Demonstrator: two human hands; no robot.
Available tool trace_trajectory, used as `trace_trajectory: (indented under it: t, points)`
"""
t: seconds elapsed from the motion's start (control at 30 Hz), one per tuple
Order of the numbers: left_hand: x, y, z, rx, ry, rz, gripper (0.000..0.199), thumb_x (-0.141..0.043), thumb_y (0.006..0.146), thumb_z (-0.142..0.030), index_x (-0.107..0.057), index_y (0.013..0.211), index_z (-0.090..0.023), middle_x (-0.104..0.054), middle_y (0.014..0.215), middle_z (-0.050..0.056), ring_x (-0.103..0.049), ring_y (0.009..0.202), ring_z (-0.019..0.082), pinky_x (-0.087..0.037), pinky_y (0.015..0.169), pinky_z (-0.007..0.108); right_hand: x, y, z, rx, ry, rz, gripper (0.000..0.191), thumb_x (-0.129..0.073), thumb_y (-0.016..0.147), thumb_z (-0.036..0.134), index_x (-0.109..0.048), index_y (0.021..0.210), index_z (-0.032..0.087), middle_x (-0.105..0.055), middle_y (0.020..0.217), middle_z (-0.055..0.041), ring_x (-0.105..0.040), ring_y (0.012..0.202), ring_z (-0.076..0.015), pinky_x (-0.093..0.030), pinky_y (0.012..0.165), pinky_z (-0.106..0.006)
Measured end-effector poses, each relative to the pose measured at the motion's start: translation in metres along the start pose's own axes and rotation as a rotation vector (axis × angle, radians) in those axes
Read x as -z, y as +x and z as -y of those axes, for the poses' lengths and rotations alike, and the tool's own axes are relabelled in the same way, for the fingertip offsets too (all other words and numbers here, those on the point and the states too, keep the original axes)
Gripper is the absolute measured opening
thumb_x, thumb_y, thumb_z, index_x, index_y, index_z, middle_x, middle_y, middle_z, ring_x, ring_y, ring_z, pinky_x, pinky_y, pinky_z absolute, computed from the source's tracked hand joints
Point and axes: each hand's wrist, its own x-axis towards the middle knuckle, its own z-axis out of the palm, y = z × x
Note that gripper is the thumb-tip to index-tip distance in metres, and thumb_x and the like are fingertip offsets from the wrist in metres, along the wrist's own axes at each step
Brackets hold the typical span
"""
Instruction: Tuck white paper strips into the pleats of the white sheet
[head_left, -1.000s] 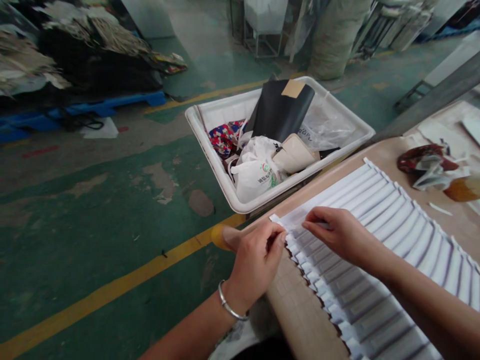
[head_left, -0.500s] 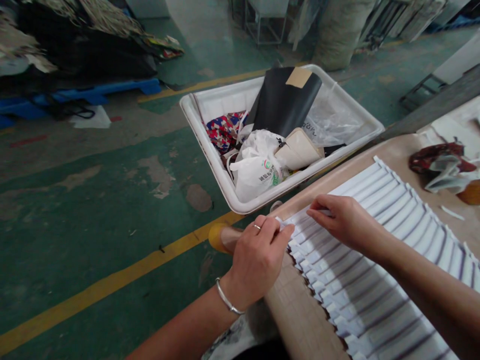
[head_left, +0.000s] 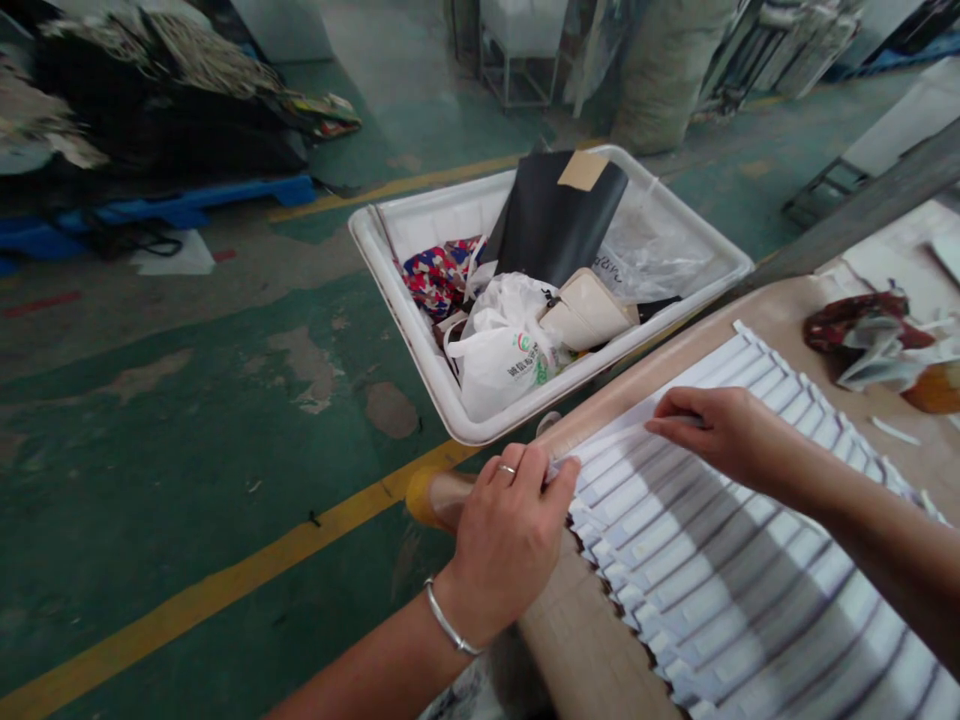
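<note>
White folded strips (head_left: 697, 560) overlap in a long row on the tan table (head_left: 592, 640). My left hand (head_left: 510, 530), with a ring and a silver bracelet, is closed at the near left end of the topmost strip, pinching its end. Farther right along the same strip, my right hand (head_left: 712, 430) is closed, thumb and forefinger pressed together at the strip's edge. Something thin and pale shows between those fingers; whether it is part of the strip I cannot tell.
Beyond the table stands a white bin (head_left: 480, 430) holding a white plastic bag (head_left: 502, 350), a black sheet (head_left: 555, 220) and a beige case (head_left: 589, 308). Dark red cloth (head_left: 855, 325) lies at the table's right. A blue pallet (head_left: 247, 195) is at the upper left.
My right hand has slid right along the strip, away from my left hand, which stays at the strip's end. The whole view has shifted slightly.
</note>
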Motion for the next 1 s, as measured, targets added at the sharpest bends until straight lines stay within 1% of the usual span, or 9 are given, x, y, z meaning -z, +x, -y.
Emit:
trace_trajectory:
  t: [0.13, 0.2, 0.27, 0.4, 0.5, 0.67, 0.8, 0.9, 1.0]
  points:
    - [-0.001, 0.000, 0.000, -0.002, 0.002, -0.032, 0.031, -0.047, 0.099, -0.017, -0.063, 0.124, -0.021, -0.053, 0.093, 0.007, -0.052, 0.088, 0.024, -0.054, 0.075, 0.043, 0.024, 0.005, -0.047, -0.036, -0.007, -0.082, 0.031, -0.058, 0.085, 0.051, -0.069, 0.078, 0.023, -0.061, 0.061, 0.0002, -0.054, 0.057, -0.0148, -0.040, 0.058, -0.028]
    - [-0.001, 0.000, 0.001, -0.004, 0.002, -0.038, 0.030, -0.048, 0.098, -0.017, -0.063, 0.124, -0.021, -0.054, 0.094, 0.007, -0.052, 0.088, 0.024, -0.054, 0.076, 0.043, 0.028, 0.010, -0.063, -0.072, -0.013, -0.134, 0.031, -0.058, 0.084, 0.051, -0.069, 0.078, 0.023, -0.062, 0.063, -0.0002, -0.054, 0.059, -0.0154, -0.040, 0.058, -0.029]
    - [-0.001, 0.000, 0.001, -0.005, -0.001, -0.042, 0.031, -0.048, 0.098, -0.015, -0.064, 0.124, -0.020, -0.054, 0.095, 0.008, -0.052, 0.088, 0.024, -0.055, 0.077, 0.044, 0.028, 0.016, -0.072, -0.121, -0.019, -0.173, 0.029, -0.059, 0.083, 0.049, -0.069, 0.077, 0.023, -0.062, 0.064, -0.0002, -0.054, 0.060, -0.0156, -0.040, 0.059, -0.029]
    - [-0.002, 0.000, 0.002, -0.011, -0.009, -0.068, 0.032, -0.048, 0.097, -0.013, -0.064, 0.124, -0.019, -0.054, 0.096, 0.008, -0.052, 0.088, 0.024, -0.055, 0.076, 0.044, 0.021, 0.025, -0.073, -0.156, -0.015, -0.205, 0.023, -0.060, 0.080, 0.043, -0.067, 0.075, 0.022, -0.062, 0.063, -0.0001, -0.055, 0.060, -0.0154, -0.041, 0.059, -0.029]
    - [-0.004, 0.000, 0.002, -0.017, -0.012, -0.090, 0.033, -0.049, 0.096, -0.011, -0.065, 0.123, -0.019, -0.053, 0.095, 0.008, -0.052, 0.088, 0.024, -0.055, 0.075, 0.043, 0.019, 0.028, -0.068, -0.156, -0.028, -0.219, 0.019, -0.060, 0.079, 0.039, -0.066, 0.073, 0.022, -0.064, 0.064, -0.0004, -0.058, 0.062, -0.0159, -0.041, 0.060, -0.028]
    - [-0.005, 0.001, 0.004, -0.023, -0.029, -0.104, 0.033, -0.052, 0.094, -0.010, -0.065, 0.123, -0.019, -0.053, 0.094, 0.008, -0.051, 0.087, 0.024, -0.055, 0.074, 0.044, 0.021, 0.031, -0.056, -0.198, -0.073, -0.239, 0.017, -0.061, 0.078, 0.036, -0.067, 0.072, 0.021, -0.066, 0.064, -0.0006, -0.060, 0.062, -0.0159, -0.039, 0.058, -0.027]
    - [-0.004, 0.000, 0.005, -0.032, -0.039, -0.108, 0.035, -0.052, 0.093, -0.009, -0.064, 0.125, -0.018, -0.053, 0.095, 0.009, -0.052, 0.089, 0.024, -0.056, 0.075, 0.045, 0.018, 0.034, -0.053, -0.206, -0.073, -0.211, 0.017, -0.059, 0.078, 0.035, -0.066, 0.073, 0.021, -0.067, 0.066, -0.0019, -0.060, 0.063, -0.0165, -0.040, 0.059, -0.028]
    - [-0.005, 0.000, 0.005, -0.032, -0.030, -0.112, 0.035, -0.050, 0.095, -0.009, -0.064, 0.125, -0.018, -0.053, 0.096, 0.009, -0.052, 0.089, 0.024, -0.055, 0.074, 0.043, 0.017, 0.036, -0.059, -0.185, -0.102, -0.210, 0.018, -0.060, 0.080, 0.037, -0.065, 0.073, 0.021, -0.067, 0.066, -0.0014, -0.060, 0.063, -0.0165, -0.040, 0.059, -0.028]
    - [-0.005, 0.000, 0.005, -0.036, -0.022, -0.118, 0.035, -0.049, 0.095, -0.010, -0.064, 0.126, -0.018, -0.053, 0.096, 0.009, -0.052, 0.089, 0.024, -0.054, 0.073, 0.041, 0.024, 0.038, -0.077, -0.162, -0.155, -0.239, 0.017, -0.061, 0.081, 0.037, -0.066, 0.077, 0.022, -0.069, 0.070, -0.0018, -0.061, 0.065, -0.0172, -0.039, 0.059, -0.028]
